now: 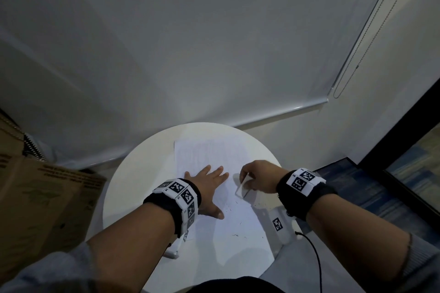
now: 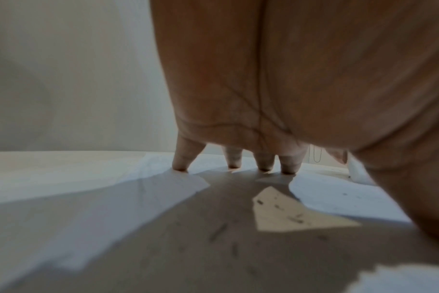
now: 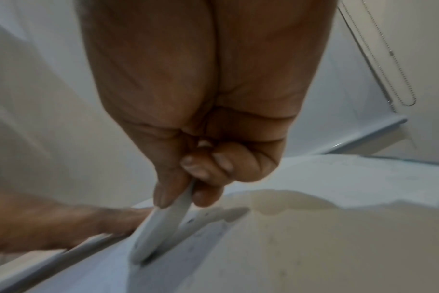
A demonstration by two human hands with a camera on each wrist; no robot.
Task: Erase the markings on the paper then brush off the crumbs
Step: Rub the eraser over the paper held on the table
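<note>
Eraser in right hand

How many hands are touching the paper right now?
1. The left hand lies flat on the paper, fingers spread. The right hand stays above it, pinching the eraser, whose lower end meets the sheet's right edge.

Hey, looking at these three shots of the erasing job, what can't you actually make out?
- Faint markings at the far end of the white paper sheet: head view, too pale and small to read.
- Paper under the flat left hand: head view, covered by the palm.
- Flat white eraser pinched by the right hand: right wrist view, motion-blurred.
- Dark eraser crumbs: left wrist view, blurred, uncountable.
</note>
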